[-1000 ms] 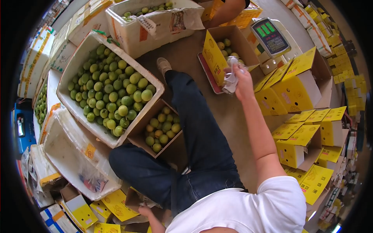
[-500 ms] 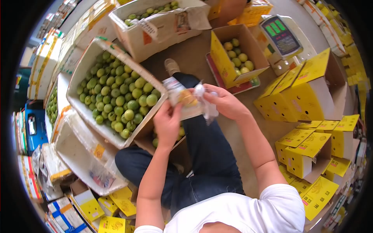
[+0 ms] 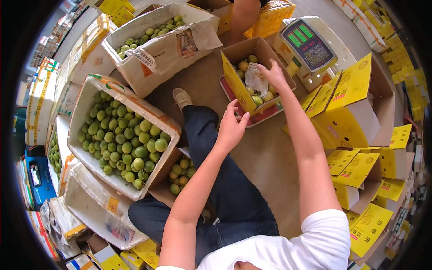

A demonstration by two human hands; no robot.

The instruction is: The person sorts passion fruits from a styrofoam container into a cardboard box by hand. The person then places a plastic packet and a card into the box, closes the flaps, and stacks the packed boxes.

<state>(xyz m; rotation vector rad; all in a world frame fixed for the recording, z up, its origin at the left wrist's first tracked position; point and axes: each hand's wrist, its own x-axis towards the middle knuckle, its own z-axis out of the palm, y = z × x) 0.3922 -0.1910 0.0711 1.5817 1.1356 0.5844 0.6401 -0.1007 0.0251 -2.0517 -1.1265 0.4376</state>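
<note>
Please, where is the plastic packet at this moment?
In the head view, above and right of centre, the plastic packet is inside the open yellow carton, over the fruits, by the right hand.

At 1 o'clock the open carton (image 3: 234, 85) is yellow outside and plain brown inside, its round fruit (image 3: 253, 59) pale green to yellow, with a whitish, see-through packet (image 3: 256, 80) among them. The tray (image 3: 260, 119) below is red. Toward 2 o'clock the scale (image 3: 310, 47) has bright green digits on a dark grey face; the cartons (image 3: 355, 85) at 3 o'clock are yellow with white and brown sides and small pink patches. At 9 o'clock, mottled green fruit (image 3: 126, 147) fills a white crate (image 3: 78, 120) with orange tape. The trousers (image 3: 238, 193) are navy, the shirt (image 3: 279, 252) plain white.
</note>
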